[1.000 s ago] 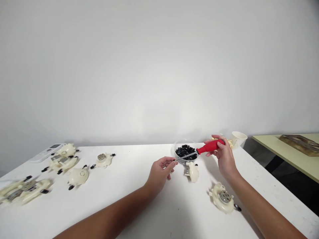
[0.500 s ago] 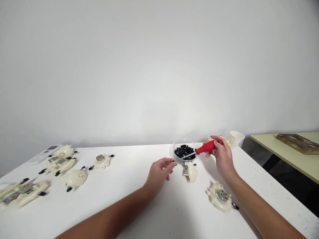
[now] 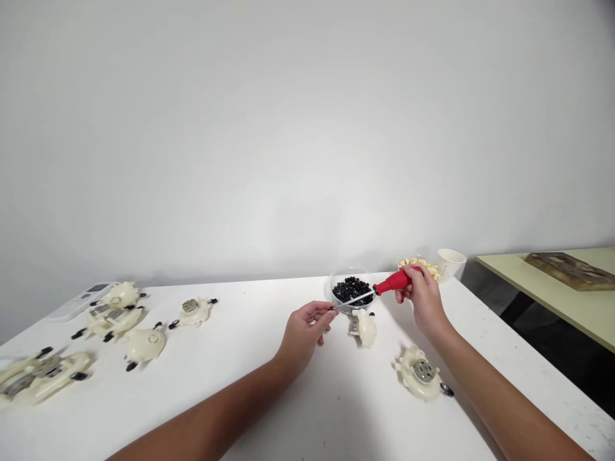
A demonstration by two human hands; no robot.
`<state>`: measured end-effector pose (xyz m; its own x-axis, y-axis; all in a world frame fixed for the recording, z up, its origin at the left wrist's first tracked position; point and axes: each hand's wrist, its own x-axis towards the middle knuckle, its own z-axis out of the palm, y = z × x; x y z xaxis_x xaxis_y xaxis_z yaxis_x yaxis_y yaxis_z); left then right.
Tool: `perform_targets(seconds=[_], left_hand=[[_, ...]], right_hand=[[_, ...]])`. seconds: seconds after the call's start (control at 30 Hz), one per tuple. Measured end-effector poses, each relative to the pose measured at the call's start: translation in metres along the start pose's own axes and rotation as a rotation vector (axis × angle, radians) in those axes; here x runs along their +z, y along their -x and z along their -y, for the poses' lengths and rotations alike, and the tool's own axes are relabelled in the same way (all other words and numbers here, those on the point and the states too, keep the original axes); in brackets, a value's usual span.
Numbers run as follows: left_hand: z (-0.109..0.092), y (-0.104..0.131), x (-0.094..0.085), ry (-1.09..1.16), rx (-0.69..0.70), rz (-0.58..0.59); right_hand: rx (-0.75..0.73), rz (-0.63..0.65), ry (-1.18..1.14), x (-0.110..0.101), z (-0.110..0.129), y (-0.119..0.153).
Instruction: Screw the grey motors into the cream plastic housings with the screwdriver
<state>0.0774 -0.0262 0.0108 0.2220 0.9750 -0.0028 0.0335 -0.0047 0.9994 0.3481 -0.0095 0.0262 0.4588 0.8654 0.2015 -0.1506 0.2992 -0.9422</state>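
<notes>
My right hand (image 3: pixel 421 296) is closed round the red handle of a screwdriver (image 3: pixel 394 282), whose metal shaft slants down to the left. At its tip, my left hand (image 3: pixel 310 326) pinches a tiny dark piece, too small to make out. Behind the shaft stands a clear round dish (image 3: pixel 331 288) of small black parts (image 3: pixel 352 290). Just below the dish lies a cream plastic part (image 3: pixel 366 329). Nearer to me, beside my right forearm, lies another cream part with a round metal disc (image 3: pixel 419 374).
Several cream assemblies with black tips (image 3: pixel 145 346) lie on the left of the white table (image 3: pixel 202 384), near a white remote (image 3: pixel 79 303). Cream pieces (image 3: pixel 432 270) and a paper cup (image 3: pixel 450 262) stand back right. A greenish table (image 3: pixel 504 272) holds a brown board (image 3: pixel 571 271).
The view has shifted slightly. My right hand's fingers have changed position around the screwdriver handle, uncovering more of the cream pieces behind. My left hand keeps its pinch at the tip.
</notes>
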Motion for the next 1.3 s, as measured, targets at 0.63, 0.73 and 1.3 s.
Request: perform_targets(seconds=[0.63, 0.73, 1.3], left_hand=[[0.010, -0.004, -0.003, 0.066, -0.014, 0.016], [0.010, -0.003, -0.003, 0.055, -0.012, 0.022], [0.005, 0.002, -0.001, -0.021, -0.003, 0.015]], right_hand=[[-0.053, 0.122, 0.024, -0.007, 0.001, -0.001], [-0.101, 0.052, 0.148, -0.010, -0.002, -0.001], [-0.089, -0.005, 0.103, -0.008, -0.004, 0.000]])
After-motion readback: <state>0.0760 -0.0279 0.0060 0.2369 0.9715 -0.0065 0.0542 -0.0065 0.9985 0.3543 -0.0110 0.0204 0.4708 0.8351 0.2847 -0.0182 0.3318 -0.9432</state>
